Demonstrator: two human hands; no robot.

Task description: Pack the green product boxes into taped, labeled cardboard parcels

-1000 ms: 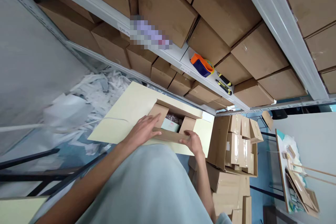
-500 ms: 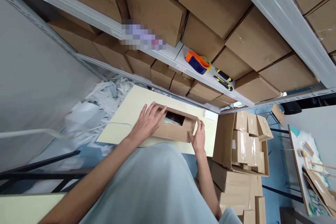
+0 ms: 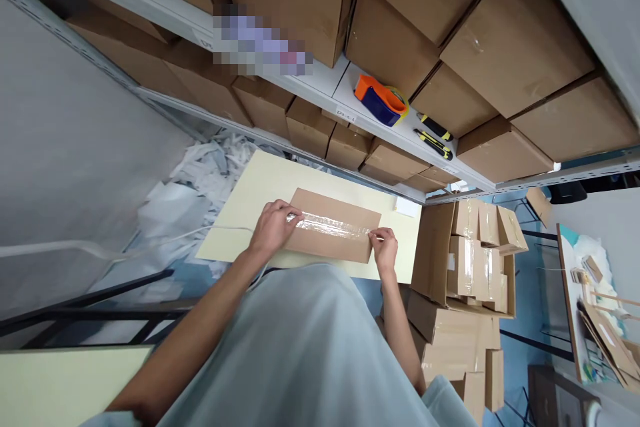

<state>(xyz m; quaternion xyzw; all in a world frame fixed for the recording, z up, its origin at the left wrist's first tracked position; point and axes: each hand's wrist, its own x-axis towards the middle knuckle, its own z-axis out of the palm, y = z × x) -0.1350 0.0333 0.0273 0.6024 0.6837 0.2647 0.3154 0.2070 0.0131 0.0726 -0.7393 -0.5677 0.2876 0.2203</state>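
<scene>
A flat-topped cardboard box [image 3: 330, 250] lies on the pale yellow table [image 3: 237, 200] in front of me. Clear, shiny tape [image 3: 333, 225] runs lengthwise along the middle of its top. At the tape's left end, my left hand [image 3: 275, 225] pinches the strip between thumb and fingers. My right hand [image 3: 385, 250] has its fingers closed on the tape's right end, by the box's right edge. No opening shows in the box top.
A shelf above the table holds an orange and blue tape dispenser [image 3: 381, 101], cutter knives [image 3: 434, 145] and cardboard boxes. At right stands a large carton [image 3: 433, 257] of small boxes. White scraps [image 3: 200, 170] lie at left; a white cable [image 3: 170, 239] reaches the table.
The box top, which had an opening showing something dark inside, now shows a closed face with tape along it. Both hands went from spread fingers to a pinch. The view shifted slightly.
</scene>
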